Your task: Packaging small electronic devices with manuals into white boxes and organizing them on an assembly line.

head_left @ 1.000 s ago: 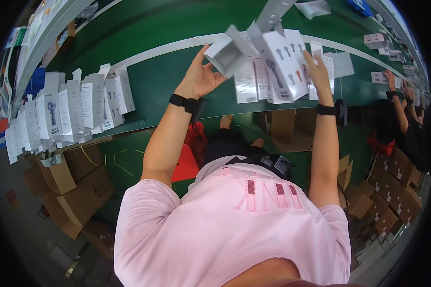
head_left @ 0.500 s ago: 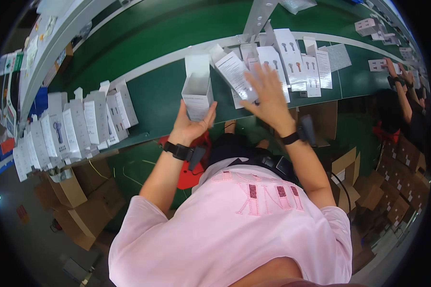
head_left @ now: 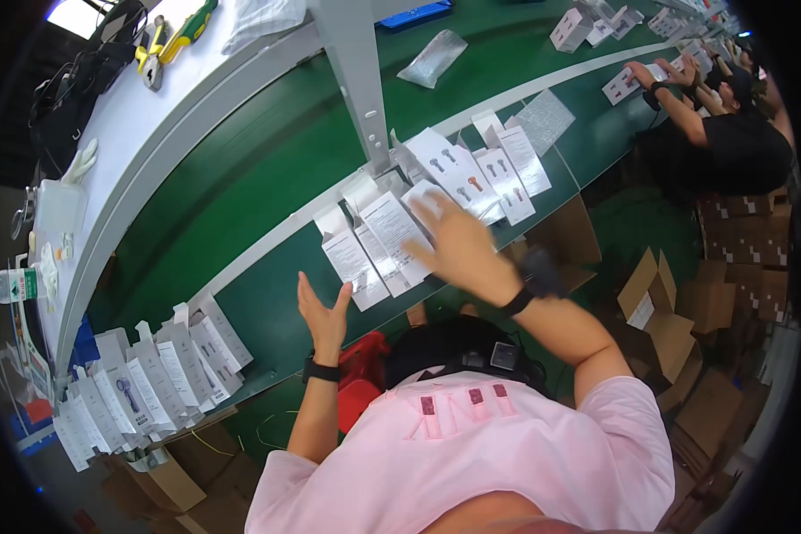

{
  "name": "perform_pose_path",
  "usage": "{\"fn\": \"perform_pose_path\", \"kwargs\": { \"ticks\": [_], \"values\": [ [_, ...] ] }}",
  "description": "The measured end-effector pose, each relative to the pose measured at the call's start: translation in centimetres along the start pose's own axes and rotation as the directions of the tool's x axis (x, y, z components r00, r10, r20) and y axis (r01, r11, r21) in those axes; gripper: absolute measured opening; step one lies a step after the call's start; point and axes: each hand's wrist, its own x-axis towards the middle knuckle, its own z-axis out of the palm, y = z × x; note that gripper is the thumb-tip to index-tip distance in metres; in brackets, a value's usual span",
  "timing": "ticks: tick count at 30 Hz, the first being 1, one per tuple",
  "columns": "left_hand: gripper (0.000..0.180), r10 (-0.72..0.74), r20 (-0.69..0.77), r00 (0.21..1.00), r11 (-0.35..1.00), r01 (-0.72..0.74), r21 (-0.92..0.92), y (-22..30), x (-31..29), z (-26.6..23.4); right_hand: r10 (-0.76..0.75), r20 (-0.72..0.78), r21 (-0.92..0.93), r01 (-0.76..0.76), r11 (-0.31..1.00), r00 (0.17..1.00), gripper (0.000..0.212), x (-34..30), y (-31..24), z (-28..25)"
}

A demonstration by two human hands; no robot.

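- Handling these white cartons [head_left: 390,233] should be easy: they look like thin, stiff card, light, a little slick where the light shines off, and apt to dent.
- They lean in a row on the green desk [head_left: 256,301], ahead of me; several have flaps up at the far end, so I'd grip the long side walls, not the flaps.
- My left hand [head_left: 325,322] is upright just left of the row, fingers apart and holding nothing, thumb close to the leftmost carton.
- My right hand [head_left: 468,252] is over the row's middle, forearm slanting in from the near right, fingers spread; blurred, so I can't tell whether they grip.
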Motion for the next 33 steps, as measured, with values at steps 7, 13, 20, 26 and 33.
{"fn": "perform_pose_path", "kwargs": {
  "ticks": [7,13,20,26,33],
  "values": [
    [0.079,-0.150,0.139,0.979,0.976,0.169,-0.140,3.2,1.5,4.2,0.573,0.023,0.391,-0.535,0.749,0.819,0.100,18.6,22.8,1.0],
    [0.059,-0.177,-0.246,0.953,0.975,0.203,0.086,5.2,-1.5,1.6,0.820,0.367,0.440,-0.858,0.263,0.440,0.102,29.9,30.8,10.3],
    [0.055,-0.323,-0.215,0.922,0.893,0.222,-0.391,15.4,-2.4,1.4,0.722,0.448,0.665,-0.736,0.126,0.527,0.059,33.0,32.7,16.3],
    [0.120,0.103,0.090,0.991,0.786,-0.025,-0.617,24.9,0.0,3.9,0.211,0.201,0.943,-0.247,0.222,0.957,0.055,21.2,22.2,0.8],
    [0.085,0.570,-0.159,0.806,0.730,-0.585,-0.353,27.3,1.8,6.1,0.029,0.046,0.928,-0.053,0.370,0.999,0.095,6.9,5.6,-11.4]
  ]
}}
